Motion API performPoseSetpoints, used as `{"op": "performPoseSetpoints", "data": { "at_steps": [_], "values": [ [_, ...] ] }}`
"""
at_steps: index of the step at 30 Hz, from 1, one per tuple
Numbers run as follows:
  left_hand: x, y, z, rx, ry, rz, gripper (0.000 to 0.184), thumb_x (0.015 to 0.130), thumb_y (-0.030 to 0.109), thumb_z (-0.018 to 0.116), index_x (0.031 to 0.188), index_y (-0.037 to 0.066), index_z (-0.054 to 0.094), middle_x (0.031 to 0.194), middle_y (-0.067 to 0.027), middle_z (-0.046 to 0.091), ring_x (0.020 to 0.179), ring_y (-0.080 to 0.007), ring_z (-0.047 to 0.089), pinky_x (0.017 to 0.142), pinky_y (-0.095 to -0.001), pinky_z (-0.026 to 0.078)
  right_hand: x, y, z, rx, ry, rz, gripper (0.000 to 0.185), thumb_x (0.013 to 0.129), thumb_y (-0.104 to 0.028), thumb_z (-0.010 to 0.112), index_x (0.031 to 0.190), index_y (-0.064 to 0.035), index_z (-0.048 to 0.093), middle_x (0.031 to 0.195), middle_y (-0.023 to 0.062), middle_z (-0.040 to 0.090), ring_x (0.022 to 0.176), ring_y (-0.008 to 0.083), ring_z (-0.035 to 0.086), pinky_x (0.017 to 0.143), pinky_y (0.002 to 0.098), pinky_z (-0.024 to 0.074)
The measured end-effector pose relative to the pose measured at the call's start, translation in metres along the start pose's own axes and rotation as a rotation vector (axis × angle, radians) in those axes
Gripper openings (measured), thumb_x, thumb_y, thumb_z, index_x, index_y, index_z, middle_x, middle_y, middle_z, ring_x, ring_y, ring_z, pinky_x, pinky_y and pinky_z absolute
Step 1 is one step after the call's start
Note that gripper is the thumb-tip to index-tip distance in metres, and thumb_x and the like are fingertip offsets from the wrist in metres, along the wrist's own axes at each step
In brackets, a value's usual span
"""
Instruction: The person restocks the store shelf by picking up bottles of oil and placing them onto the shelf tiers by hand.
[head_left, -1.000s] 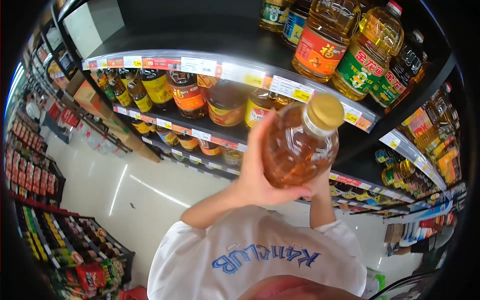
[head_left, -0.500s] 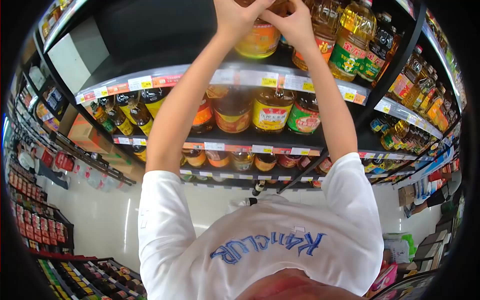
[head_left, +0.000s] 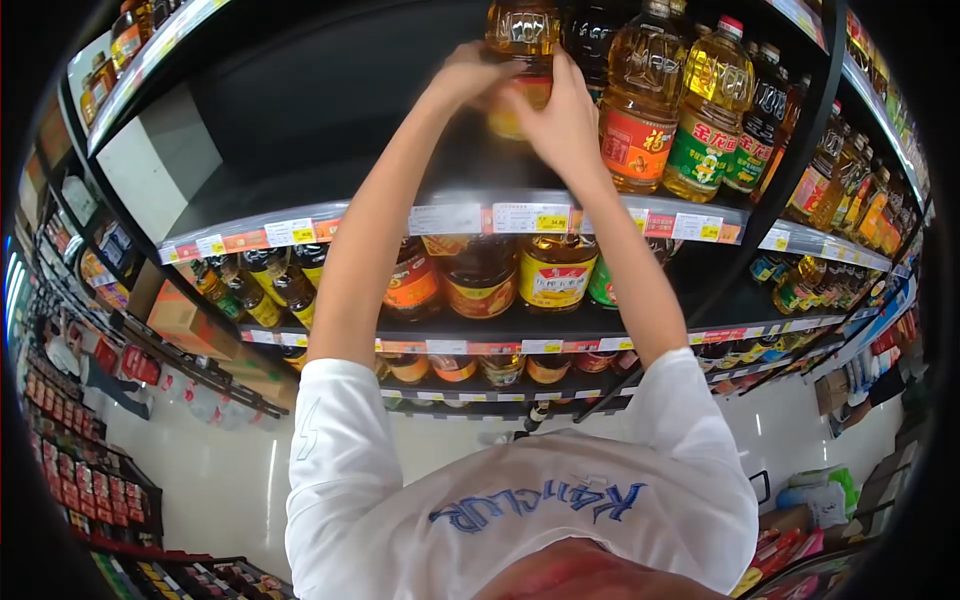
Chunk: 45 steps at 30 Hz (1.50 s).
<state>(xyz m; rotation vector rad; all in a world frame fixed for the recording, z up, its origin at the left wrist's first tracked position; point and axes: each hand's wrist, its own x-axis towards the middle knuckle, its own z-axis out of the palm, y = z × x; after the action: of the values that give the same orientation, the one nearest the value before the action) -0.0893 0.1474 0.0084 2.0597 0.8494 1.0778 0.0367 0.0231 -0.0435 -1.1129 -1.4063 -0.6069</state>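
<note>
A clear plastic bottle of golden cooking oil (head_left: 522, 35) stands upright at the top centre, behind the front edge of the upper shelf. My left hand (head_left: 466, 82) is at its left side, with fingers blurred across the label. At its right side my right hand (head_left: 562, 115) has fingers curled around, thumb toward the front. The bottle's lower part is smeared by motion. To the right are a dark bottle (head_left: 590, 40), an oil bottle with an orange label (head_left: 637, 120) and one with a green label (head_left: 700, 140).
The black upper shelf (head_left: 300, 150) has a price-tag strip (head_left: 440, 220) along its front. Lower shelves hold more bottles, including a yellow-labelled one (head_left: 555, 278). A white box (head_left: 150, 150) is at the shelf's left end. Cartons (head_left: 190, 312) are stacked at left. A black upright (head_left: 806, 130) divides the shelving.
The view has shifted, so the shelves sit lower in the picture and more of the bottle tops shows. My hands and the bottle are farther back from the shelf edge.
</note>
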Motion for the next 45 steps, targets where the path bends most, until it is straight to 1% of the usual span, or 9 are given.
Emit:
{"op": "performPoseSetpoints", "data": {
  "at_steps": [10,18,21,22,26,30,34,40,45],
  "values": [
    [0.007,0.009,0.012,0.292,0.122,0.001,0.086,0.079,0.055,0.079,0.134,-0.006,0.054,0.118,-0.0240,0.069,0.111,-0.0302,0.069,0.084,-0.0442,0.060,-0.119,-0.013,-0.117,0.369,-0.097,0.191,0.048,0.082,-0.002,0.075,0.126,0.0023,0.059,0.138,0.0184,0.058,0.119,0.0269,0.063,0.093,0.0394,0.0557],
    [-0.011,0.028,0.017,0.168,0.136,-0.039,0.064,0.086,0.045,0.077,0.127,0.000,0.056,0.107,-0.0176,0.072,0.089,-0.0270,0.073,0.058,-0.0382,0.060,-0.177,-0.003,-0.142,0.447,0.008,0.310,0.026,0.085,0.005,0.066,0.111,0.0037,0.063,0.121,0.0205,0.065,0.105,0.0250,0.067,0.087,0.0338,0.0572],
    [-0.034,0.024,0.019,0.556,0.241,0.222,0.054,0.088,0.036,0.077,0.125,0.001,0.059,0.108,-0.0146,0.070,0.102,-0.0231,0.066,0.090,-0.0376,0.052,-0.200,0.007,-0.156,0.158,-0.041,0.099,0.020,0.080,0.001,0.072,0.099,0.0009,0.068,0.103,0.0166,0.072,0.095,0.0289,0.071,0.084,0.0359,0.0559],
    [0.014,-0.036,-0.006,0.834,0.366,0.213,0.084,0.080,0.057,0.078,0.132,-0.006,0.057,0.120,-0.0243,0.068,0.116,-0.0307,0.066,0.091,-0.0390,0.055,-0.215,0.014,-0.165,0.108,-0.051,0.148,0.018,0.078,0.001,0.074,0.096,0.0005,0.069,0.099,0.0155,0.073,0.091,0.0285,0.072,0.082,0.0350,0.0564],
    [-0.144,0.046,0.066,0.014,0.416,0.481,0.042,0.102,0.018,0.059,0.136,-0.006,0.052,0.128,-0.0177,0.064,0.115,-0.0245,0.066,0.092,-0.0337,0.056,-0.304,0.073,-0.227,-0.092,-0.052,0.612,0.015,0.084,-0.004,0.074,0.098,-0.0002,0.071,0.087,0.0117,0.073,0.072,0.0155,0.071,0.065,0.0296,0.0552],
    [-0.271,-0.001,0.159,-0.645,0.350,0.762,0.024,0.101,0.018,0.055,0.108,-0.005,0.058,0.089,-0.0308,0.067,0.071,-0.0365,0.071,0.064,-0.0415,0.061,-0.401,0.142,-0.315,-0.139,0.054,1.073,0.025,0.089,-0.012,0.072,0.110,0.0021,0.068,0.085,0.0088,0.074,0.068,0.0138,0.068,0.061,0.0267,0.0531],
    [-0.340,-0.054,0.300,-0.712,0.165,-0.201,0.023,0.102,0.017,0.056,0.111,-0.004,0.060,0.089,-0.0164,0.071,0.075,-0.0226,0.070,0.070,-0.0335,0.058,-0.431,0.195,-0.372,0.047,0.203,1.316,0.037,0.088,-0.014,0.074,0.118,0.0045,0.063,0.092,0.0080,0.074,0.075,0.0143,0.067,0.061,0.0268,0.0537],
    [-0.348,-0.032,0.436,-0.611,-0.511,-0.344,0.021,0.097,0.011,0.064,0.116,0.001,0.062,0.094,-0.0085,0.073,0.084,-0.0142,0.070,0.074,-0.0272,0.054,-0.381,0.388,-0.433,0.004,0.112,1.101,0.050,0.085,-0.018,0.080,0.124,0.0050,0.060,0.112,0.0120,0.069,0.091,0.0149,0.066,0.076,0.0300,0.0553],
    [-0.286,0.009,0.577,-0.572,-0.604,-0.320,0.022,0.100,0.008,0.061,0.119,-0.001,0.061,0.098,-0.0083,0.071,0.092,-0.0129,0.068,0.081,-0.0261,0.053,-0.280,0.643,-0.467,-0.216,0.118,0.646,0.075,0.072,-0.033,0.089,0.129,0.0020,0.057,0.116,0.0179,0.068,0.100,0.0267,0.067,0.088,0.0370,0.0545]
  ]
}}
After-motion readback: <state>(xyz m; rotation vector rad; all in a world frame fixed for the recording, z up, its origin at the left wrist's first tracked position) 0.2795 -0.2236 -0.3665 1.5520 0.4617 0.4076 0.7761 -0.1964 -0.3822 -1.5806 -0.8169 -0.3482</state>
